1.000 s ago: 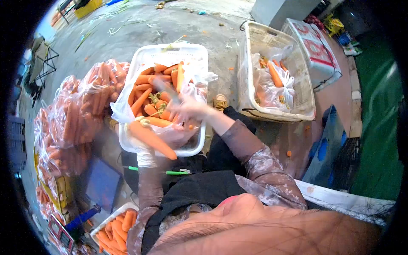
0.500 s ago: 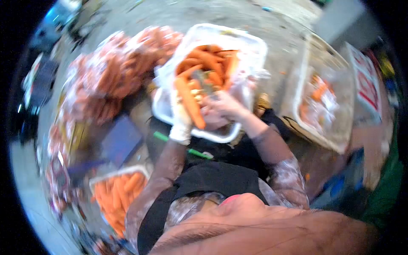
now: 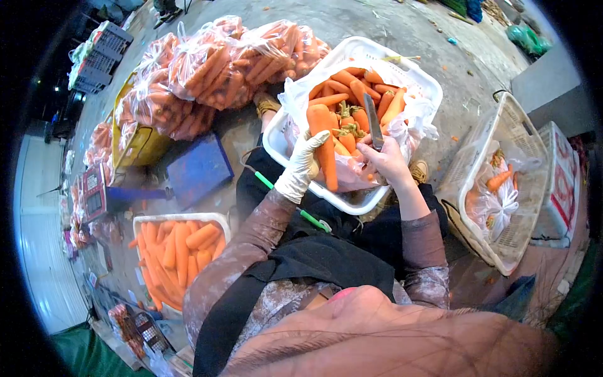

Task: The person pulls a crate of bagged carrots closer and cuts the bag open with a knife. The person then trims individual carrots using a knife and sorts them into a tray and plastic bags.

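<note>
Head cam: gloved L hand (image 3: pixel 306 160) w/ grip on carrot (image 3: pixel 323 147), R hand (image 3: pixel 389 162) gripping knife (image 3: pixel 373 119).

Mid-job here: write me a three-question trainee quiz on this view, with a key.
1. Which hand wears the white glove?
2. True or false: the knife lies on the floor.
3. The white-rimmed container near the left sleeve holds: A onions, B carrots, C potatoes.

Key:
1. The left hand, which holds a single carrot.
2. False; the right hand holds it.
3. B.
</note>
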`<state>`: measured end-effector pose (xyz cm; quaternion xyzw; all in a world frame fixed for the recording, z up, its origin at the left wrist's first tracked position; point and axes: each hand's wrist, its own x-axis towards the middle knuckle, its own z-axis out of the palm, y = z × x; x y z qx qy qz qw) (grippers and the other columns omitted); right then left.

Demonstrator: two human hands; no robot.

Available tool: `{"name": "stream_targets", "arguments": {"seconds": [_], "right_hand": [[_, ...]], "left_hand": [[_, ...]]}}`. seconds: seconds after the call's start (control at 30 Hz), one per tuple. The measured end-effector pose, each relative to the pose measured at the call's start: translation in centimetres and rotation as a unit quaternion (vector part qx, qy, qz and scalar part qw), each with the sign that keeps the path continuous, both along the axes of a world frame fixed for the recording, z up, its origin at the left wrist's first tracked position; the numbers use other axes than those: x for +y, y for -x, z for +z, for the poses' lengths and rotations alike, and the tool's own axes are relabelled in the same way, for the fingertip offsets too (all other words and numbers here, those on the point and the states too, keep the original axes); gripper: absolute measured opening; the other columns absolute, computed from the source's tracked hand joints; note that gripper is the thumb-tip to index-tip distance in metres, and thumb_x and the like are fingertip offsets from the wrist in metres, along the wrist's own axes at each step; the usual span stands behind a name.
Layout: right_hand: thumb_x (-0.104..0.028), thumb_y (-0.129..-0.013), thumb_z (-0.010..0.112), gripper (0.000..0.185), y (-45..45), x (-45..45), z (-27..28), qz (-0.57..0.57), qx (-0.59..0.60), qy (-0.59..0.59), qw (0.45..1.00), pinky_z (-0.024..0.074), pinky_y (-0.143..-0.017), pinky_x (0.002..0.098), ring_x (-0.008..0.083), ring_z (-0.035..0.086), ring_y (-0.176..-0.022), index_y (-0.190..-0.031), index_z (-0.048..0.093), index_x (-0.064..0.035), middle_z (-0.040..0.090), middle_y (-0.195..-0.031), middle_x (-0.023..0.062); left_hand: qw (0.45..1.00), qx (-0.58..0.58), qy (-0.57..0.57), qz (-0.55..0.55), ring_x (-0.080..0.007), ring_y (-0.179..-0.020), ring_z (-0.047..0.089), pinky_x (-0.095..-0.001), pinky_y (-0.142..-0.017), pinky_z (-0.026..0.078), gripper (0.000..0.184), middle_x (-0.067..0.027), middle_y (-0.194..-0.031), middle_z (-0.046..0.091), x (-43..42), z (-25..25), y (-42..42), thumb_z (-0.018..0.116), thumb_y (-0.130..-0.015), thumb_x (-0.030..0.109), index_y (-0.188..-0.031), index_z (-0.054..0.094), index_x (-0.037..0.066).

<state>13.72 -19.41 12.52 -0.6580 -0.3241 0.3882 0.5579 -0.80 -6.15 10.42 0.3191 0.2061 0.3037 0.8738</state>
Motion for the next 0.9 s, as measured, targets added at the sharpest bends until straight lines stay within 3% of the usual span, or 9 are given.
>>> {"name": "stream_targets", "arguments": {"seconds": [0.1, 0.2, 0.23, 0.4, 0.47, 0.5, 0.77, 0.87, 0.9], "right_hand": [[-0.016, -0.082, 0.064, 0.016, -0.2, 0.2, 0.2, -0.002, -0.006, -0.005, 1.000, 0.0444, -0.051, 0.0237, 0.0083, 0.055, -0.055, -0.081, 0.062, -0.0002, 0.060, -0.063, 0.0024], [-0.017, -0.082, 0.064, 0.017, -0.4, 0.5, 0.6, -0.011, -0.029, 0.005, 0.999, 0.0449, -0.050, 0.0247, 0.0082, 0.056, -0.055, -0.082, 0.063, 0.0000, 0.060, -0.061, 0.0029], [-0.017, -0.082, 0.065, 0.018, -0.5, 0.6, 0.5, -0.011, -0.047, 0.020, 0.999, 0.0444, -0.050, 0.0248, 0.0078, 0.056, -0.054, -0.083, 0.063, 0.0005, 0.060, -0.061, 0.0025], [-0.017, -0.081, 0.065, 0.014, 1.2, 2.0, 1.2, -0.002, -0.153, 0.028, 0.988, 0.0442, -0.051, 0.0268, 0.0128, 0.058, -0.055, -0.080, 0.061, -0.0033, 0.060, -0.062, 0.0034], [-0.020, -0.080, 0.064, 0.013, 2.2, 2.4, 0.9, -0.030, -0.520, 0.015, 0.854, 0.0464, -0.051, 0.0340, 0.0241, 0.062, -0.056, -0.077, 0.060, -0.0076, 0.062, -0.063, 0.0098], [-0.020, -0.080, 0.060, 0.009, 2.7, 2.6, 1.2, -0.016, -0.548, 0.023, 0.836, 0.0466, -0.051, 0.0393, 0.0301, 0.061, -0.058, -0.076, 0.058, -0.0117, 0.061, -0.064, 0.0124], [-0.016, -0.078, 0.055, 0.011, 4.4, 4.3, -0.6, -0.039, -0.653, 0.004, 0.757, 0.0470, -0.046, 0.0373, 0.0260, 0.062, -0.053, -0.070, 0.051, -0.0100, 0.059, -0.057, 0.0084], [-0.015, -0.081, 0.051, 0.010, 3.0, 5.5, -1.5, 0.008, -0.635, 0.051, 0.771, 0.0489, -0.050, 0.0398, 0.0284, 0.063, -0.057, -0.073, 0.052, -0.0084, 0.061, -0.060, 0.0104], [-0.017, -0.083, 0.052, 0.010, 1.7, 6.3, -1.8, -0.053, -0.596, 0.168, 0.783, 0.0496, -0.054, 0.0423, 0.0315, 0.063, -0.063, -0.078, 0.055, -0.0089, 0.062, -0.066, 0.0136]], "left_hand": [[0.996, 0.085, 0.018, -0.013, -0.0130, -0.075, 0.056, -0.0260, -0.065, 0.049, 0.037, -0.0019, -0.088, 0.057, 0.2, 0.3, 0.3, 0.070, -0.079, 0.017, -0.110, 0.051, 0.009], [0.993, 0.118, -0.009, 0.008, -0.0119, -0.074, 0.055, -0.0255, -0.064, 0.049, 0.038, -0.0013, -0.088, 0.056, 0.7, 1.1, 1.0, 0.071, -0.077, 0.016, -0.109, 0.052, 0.009], [0.994, 0.108, -0.029, 0.013, -0.0133, -0.086, 0.054, -0.0271, -0.075, 0.048, 0.046, -0.0033, -0.101, 0.055, 0.9, 1.4, 1.5, 0.070, -0.077, 0.010, -0.117, 0.048, 0.005], [0.981, 0.145, -0.112, 0.060, -0.0129, -0.087, 0.054, -0.0267, -0.076, 0.047, 0.048, -0.0032, -0.101, 0.054, 1.9, 0.9, 4.6, 0.072, -0.074, 0.011, -0.115, 0.048, 0.006], [0.979, 0.150, -0.127, 0.058, -0.0128, -0.089, 0.053, -0.0267, -0.077, 0.046, 0.048, -0.0037, -0.101, 0.054, 1.5, 1.3, 5.3, 0.073, -0.074, 0.011, -0.114, 0.047, 0.006], [0.982, 0.143, -0.112, 0.050, -0.0127, -0.090, 0.053, -0.0268, -0.079, 0.045, 0.048, -0.0040, -0.102, 0.054, 1.1, 1.7, 5.6, 0.072, -0.075, 0.012, -0.115, 0.047, 0.007], [0.986, 0.141, -0.083, -0.020, -0.0092, -0.085, 0.052, -0.0240, -0.074, 0.045, 0.052, -0.0010, -0.098, 0.053, -1.0, 2.9, 6.4, 0.068, -0.077, 0.012, -0.123, 0.044, 0.008], [0.985, 0.147, -0.092, -0.019, -0.0094, -0.079, 0.052, -0.0236, -0.070, 0.046, 0.051, -0.0008, -0.094, 0.053, -1.2, 3.3, 7.2, 0.069, -0.076, 0.015, -0.120, 0.044, 0.008], [0.985, 0.148, -0.081, -0.043, -0.0101, -0.074, 0.054, -0.0235, -0.066, 0.047, 0.049, -0.0016, -0.091, 0.054, -1.0, 3.2, 7.6, 0.069, -0.075, 0.017, -0.117, 0.045, 0.007]]}}
